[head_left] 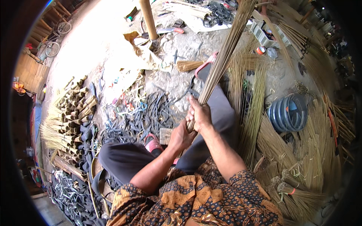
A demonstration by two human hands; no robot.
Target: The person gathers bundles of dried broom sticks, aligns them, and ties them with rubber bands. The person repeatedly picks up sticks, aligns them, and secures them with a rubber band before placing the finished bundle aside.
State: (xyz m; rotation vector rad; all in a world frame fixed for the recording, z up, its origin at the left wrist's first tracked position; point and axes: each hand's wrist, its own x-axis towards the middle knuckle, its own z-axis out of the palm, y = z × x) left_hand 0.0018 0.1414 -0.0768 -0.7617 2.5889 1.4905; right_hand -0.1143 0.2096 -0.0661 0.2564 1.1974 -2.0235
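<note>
Gripping one bundle [227, 52] with both hands, the person sat with it slanting from the top edge, right of centre, down to the middle of the frame. Its sticks lay nearly parallel, so the gathering looked largely done; no tie showed on the visible length, so binding appeared to be left, though the grip covered part of it.

The right hand [200, 115] was curled around the sticks, fingers closed and not spread. The left hand [182, 135], just below it, was wrapped about the lower part, touching the sticks and hiding much of that end; how tightly it pressed could not be told.

At the left of the frame, stacked brushes [71, 116] seemed to be finished pieces. Right of centre, loose sticks [253, 116] appeared unbound. Black strips [152, 113] littered the ground left of centre.
</note>
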